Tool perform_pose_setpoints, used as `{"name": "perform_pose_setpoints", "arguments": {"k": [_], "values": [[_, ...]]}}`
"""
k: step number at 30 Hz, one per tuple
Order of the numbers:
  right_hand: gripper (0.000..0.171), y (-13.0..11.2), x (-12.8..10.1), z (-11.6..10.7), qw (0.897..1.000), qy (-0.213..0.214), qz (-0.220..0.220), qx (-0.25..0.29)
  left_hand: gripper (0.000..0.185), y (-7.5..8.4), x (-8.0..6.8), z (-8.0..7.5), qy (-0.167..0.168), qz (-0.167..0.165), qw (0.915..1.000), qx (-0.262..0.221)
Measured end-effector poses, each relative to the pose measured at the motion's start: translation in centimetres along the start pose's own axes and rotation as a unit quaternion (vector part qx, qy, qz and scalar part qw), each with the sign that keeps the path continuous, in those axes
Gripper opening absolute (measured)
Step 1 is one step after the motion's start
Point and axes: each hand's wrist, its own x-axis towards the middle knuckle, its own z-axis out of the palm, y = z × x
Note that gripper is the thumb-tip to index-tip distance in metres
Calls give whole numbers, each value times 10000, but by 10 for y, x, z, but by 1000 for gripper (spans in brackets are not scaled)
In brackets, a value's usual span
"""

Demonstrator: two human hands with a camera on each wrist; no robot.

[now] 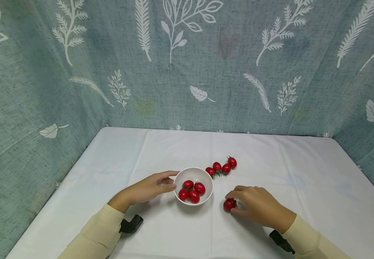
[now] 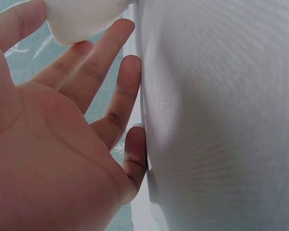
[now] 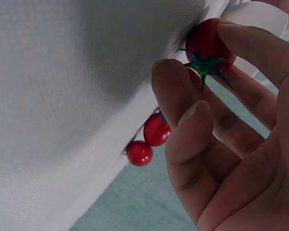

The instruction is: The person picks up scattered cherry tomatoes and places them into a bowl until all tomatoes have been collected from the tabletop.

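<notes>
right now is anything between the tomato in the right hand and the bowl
Nothing visible stands in the way. The right hand pinches a tomato on the tablecloth, and only bare cloth lies between it and the bowl. The four loose tomatoes sit farther back, off that path.

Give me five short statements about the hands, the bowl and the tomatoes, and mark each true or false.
1. The white bowl holds four tomatoes. True.
2. The right hand pinches a tomato. True.
3. The left hand holds a tomato. False: it only touches the bowl's side.
4. The loose tomatoes lie left of the bowl. False: behind it, to its right.
5. The tablecloth is green. False: white.
</notes>
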Motion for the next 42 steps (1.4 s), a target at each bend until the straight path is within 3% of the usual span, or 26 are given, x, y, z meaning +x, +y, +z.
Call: {"name": "perform_pose_setpoints", "arguments": {"k": [21, 42], "values": [[26, -3, 2, -9, 9997, 247, -72, -28, 55, 0, 0, -1, 6, 2, 10000, 27], [23, -21, 19, -25, 9940, 830, -698, 109, 55, 0, 0, -1, 0, 39, 10000, 35]]}}
